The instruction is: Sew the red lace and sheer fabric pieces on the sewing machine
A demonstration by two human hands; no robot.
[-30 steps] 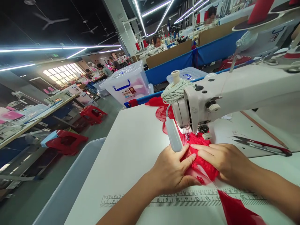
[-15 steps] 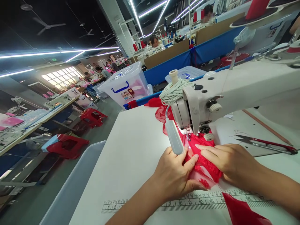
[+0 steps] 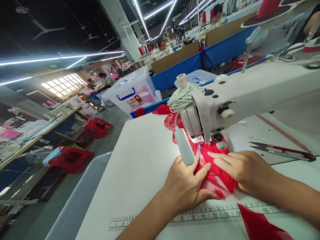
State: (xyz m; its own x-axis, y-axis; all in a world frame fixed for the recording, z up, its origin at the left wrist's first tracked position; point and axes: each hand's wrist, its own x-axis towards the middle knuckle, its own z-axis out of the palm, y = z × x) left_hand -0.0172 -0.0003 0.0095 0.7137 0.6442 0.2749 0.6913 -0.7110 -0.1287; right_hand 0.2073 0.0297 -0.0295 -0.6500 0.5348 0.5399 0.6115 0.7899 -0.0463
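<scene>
Red lace fabric with sheer parts lies under the needle area of a white sewing machine. My left hand rests on its sheer side, fingers spread and pressing down, thumb near a red lace motif. On the right, my right hand grips the lace edge, two fingers stretched over the top; its thumb looks tucked beneath and is hidden. A small grey lamp on a bent stem hangs just above my left fingertips. Below the hands, a separate red fabric piece lies across a printed ruler.
Thread snips and a brown pencil lie right of the machine head. Pale green cord is wound at its top. A grey bin stands by the table's left edge, and a clear lidded box behind. People sit farther back.
The view has shifted slightly. Both hands keep nearly the same places on the red lace fabric, and the fabric shows hardly any movement.
</scene>
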